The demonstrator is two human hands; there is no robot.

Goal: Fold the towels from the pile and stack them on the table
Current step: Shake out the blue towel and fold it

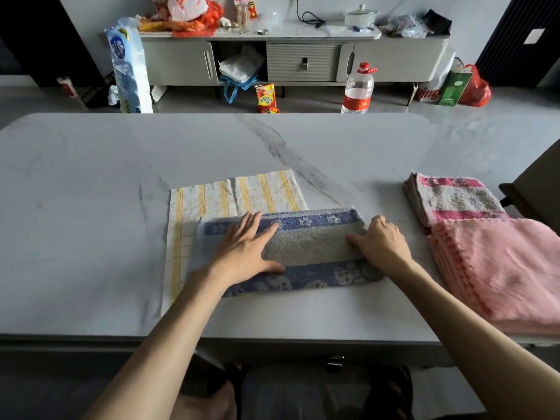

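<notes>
The left hand [245,250] lies flat, fingers spread, on the part-folded blue towel [315,247] at the table's [91,207] near middle, the right hand [383,241] at its end, grip unclear; the yellow-striped towel [236,192] underneath looks unfolded, and folded pink towels [500,268] sit just right.

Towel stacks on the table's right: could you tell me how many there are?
2: a patterned pink-and-grey stack farther back, a plain pink stack nearer, partly cut off by the frame.
</notes>
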